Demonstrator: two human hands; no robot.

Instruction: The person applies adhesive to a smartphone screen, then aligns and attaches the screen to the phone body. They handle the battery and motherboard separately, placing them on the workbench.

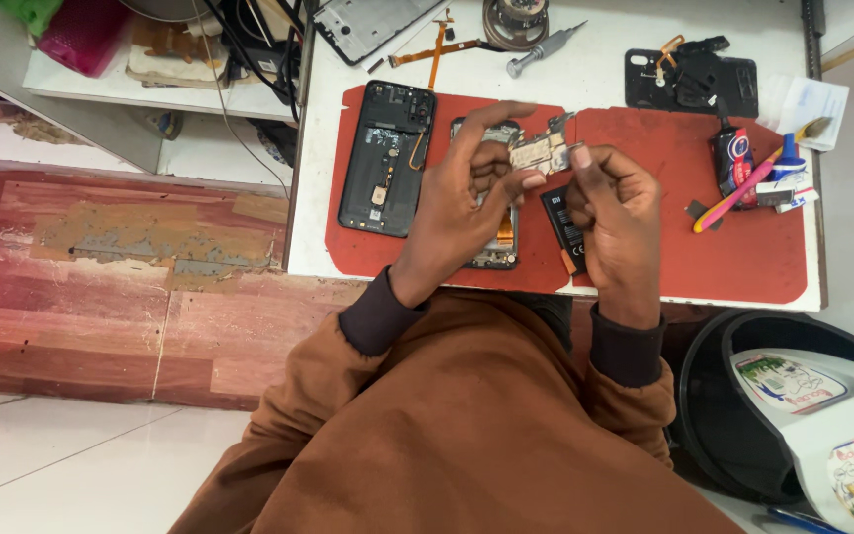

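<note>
Both my hands hold a small phone circuit board [542, 150] above the red mat [704, 237]. My left hand [462, 203] pinches its left end with thumb and fingers, the index finger raised. My right hand [617, 213] grips the board's right edge. Under my hands lies an opened phone body [498, 247], partly hidden, and a black battery [563, 225] beside it. A black phone back frame [385, 158] rests on the mat to the left.
On the white table [605, 59] sit a screwdriver [544, 47], orange flex cables [437, 49], a black phone cover [694, 81], a glue tube and a toothbrush [743, 183]. A black bin [743, 396] stands at lower right, shelves at left.
</note>
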